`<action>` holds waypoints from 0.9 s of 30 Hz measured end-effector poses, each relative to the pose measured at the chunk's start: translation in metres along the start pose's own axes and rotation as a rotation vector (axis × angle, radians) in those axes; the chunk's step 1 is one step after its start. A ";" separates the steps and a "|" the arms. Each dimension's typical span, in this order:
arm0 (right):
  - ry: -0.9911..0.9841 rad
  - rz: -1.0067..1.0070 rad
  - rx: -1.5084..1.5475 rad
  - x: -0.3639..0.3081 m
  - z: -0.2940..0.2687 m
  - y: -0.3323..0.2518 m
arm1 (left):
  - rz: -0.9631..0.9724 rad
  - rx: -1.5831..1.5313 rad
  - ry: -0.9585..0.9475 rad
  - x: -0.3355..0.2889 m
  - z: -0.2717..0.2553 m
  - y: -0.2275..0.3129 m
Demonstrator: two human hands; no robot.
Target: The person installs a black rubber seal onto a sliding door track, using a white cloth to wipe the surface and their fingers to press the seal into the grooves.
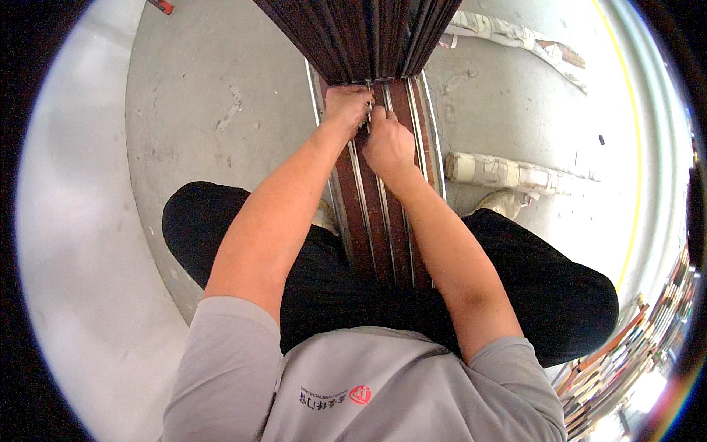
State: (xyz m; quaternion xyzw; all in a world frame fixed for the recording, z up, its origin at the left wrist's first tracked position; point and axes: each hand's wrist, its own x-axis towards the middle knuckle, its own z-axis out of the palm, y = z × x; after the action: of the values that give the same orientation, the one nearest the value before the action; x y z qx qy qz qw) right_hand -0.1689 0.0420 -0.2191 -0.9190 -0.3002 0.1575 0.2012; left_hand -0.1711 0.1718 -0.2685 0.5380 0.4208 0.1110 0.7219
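Note:
A dark brown track bed with several bright metal rails runs away from me between my legs. At its far end stands a tall, dark, ribbed panel stack, its lower edge meeting the track. My left hand is closed close to that lower edge, left of the middle rails. Just right of it and slightly nearer, my right hand is closed low over the rails. A small dark metal piece shows between the two hands. Fingers cover most of it, so its kind cannot be made out.
On the grey floor to the right lie a wrapped long bundle and another farther off. A red-ended object is at the far left. Many long strips are stacked at lower right. My bent legs flank the track.

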 end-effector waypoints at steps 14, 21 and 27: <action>-0.066 0.133 0.086 0.011 -0.013 0.002 | 0.136 0.247 0.109 -0.024 0.009 0.007; 0.009 0.168 0.219 0.017 -0.016 -0.001 | 0.345 0.654 0.141 -0.019 -0.001 0.005; 0.086 0.332 0.163 0.019 -0.010 0.025 | 0.126 0.361 0.186 -0.046 -0.032 0.075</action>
State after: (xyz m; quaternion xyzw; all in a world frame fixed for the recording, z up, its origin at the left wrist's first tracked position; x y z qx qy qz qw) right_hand -0.1378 0.0322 -0.2252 -0.9425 -0.1216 0.1729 0.2589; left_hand -0.2012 0.1950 -0.1833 0.6712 0.4645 0.1280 0.5633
